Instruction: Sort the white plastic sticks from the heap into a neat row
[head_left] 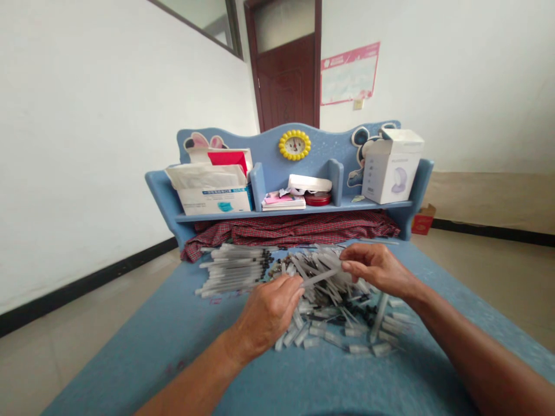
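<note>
Between my two hands a translucent whitish plastic tube (321,278) is held slantwise over a heap of parts. My left hand (273,306) is closed on its lower left end. The fingers of my right hand (373,267) pinch the upper right end. Under them lies the loose pile of similar thin tubes and dark bits (329,294). Short clear caps (312,335) are scattered along the near side of the pile. To the left, a stack of long tubes with black tips (236,268) lies in rows. My fingertips partly hide the tube's ends.
A blue desk (173,358) carries everything, with a shelf (255,217) along its back. On the shelf stand a mask box (217,193), a red round tin (318,199) and a white carton (392,167). Checkered cloth (295,228) is bunched beneath it.
</note>
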Demonstrator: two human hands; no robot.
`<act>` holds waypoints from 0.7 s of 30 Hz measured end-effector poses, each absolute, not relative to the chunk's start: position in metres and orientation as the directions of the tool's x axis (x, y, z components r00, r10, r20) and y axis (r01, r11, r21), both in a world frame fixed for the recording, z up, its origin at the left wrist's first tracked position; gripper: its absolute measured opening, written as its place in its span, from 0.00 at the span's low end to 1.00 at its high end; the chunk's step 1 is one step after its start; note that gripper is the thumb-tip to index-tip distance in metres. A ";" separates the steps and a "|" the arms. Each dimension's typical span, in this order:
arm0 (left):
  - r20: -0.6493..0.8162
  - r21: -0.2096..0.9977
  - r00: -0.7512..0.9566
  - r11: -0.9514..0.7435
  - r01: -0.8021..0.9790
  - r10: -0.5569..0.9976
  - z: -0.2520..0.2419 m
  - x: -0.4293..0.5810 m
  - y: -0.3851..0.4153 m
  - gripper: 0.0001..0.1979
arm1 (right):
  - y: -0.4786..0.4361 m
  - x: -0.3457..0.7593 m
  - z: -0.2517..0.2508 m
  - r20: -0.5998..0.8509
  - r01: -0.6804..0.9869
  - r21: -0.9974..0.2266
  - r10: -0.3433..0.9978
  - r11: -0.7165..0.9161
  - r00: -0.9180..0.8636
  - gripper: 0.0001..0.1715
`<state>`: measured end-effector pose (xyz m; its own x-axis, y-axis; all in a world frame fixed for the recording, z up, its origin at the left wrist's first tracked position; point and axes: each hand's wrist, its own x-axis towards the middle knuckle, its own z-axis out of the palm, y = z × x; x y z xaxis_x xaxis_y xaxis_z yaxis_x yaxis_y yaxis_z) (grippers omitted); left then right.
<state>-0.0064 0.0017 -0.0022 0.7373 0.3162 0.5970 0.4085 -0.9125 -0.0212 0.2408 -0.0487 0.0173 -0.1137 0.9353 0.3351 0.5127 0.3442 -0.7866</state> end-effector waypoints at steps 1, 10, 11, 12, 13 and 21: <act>0.601 -0.025 0.740 -0.919 0.395 0.302 -0.002 -0.006 0.000 0.11 | -0.050 0.239 0.019 0.394 0.556 -0.732 0.911 0.393 -0.124 0.16; 0.491 -0.047 0.832 -0.946 0.321 0.258 0.007 -0.004 -0.007 0.13 | -0.068 0.224 0.035 0.174 0.768 -0.456 0.891 0.450 -0.419 0.12; 0.469 -0.049 0.843 -0.946 0.322 0.263 0.008 -0.004 -0.007 0.14 | -0.069 0.225 0.037 0.166 0.770 -0.451 0.890 0.452 -0.425 0.12; 0.455 -0.052 0.849 -0.943 0.327 0.269 0.009 -0.004 -0.006 0.14 | -0.069 0.225 0.039 0.163 0.767 -0.452 0.888 0.454 -0.430 0.13; 0.446 -0.058 0.852 -0.940 0.335 0.276 0.012 -0.005 -0.006 0.15 | -0.070 0.226 0.042 0.162 0.762 -0.457 0.885 0.459 -0.436 0.13; 0.387 -0.065 0.892 -0.958 0.279 0.234 0.075 -0.019 -0.047 0.16 | -0.107 0.217 0.090 0.198 0.709 -0.416 0.818 0.570 -0.541 0.16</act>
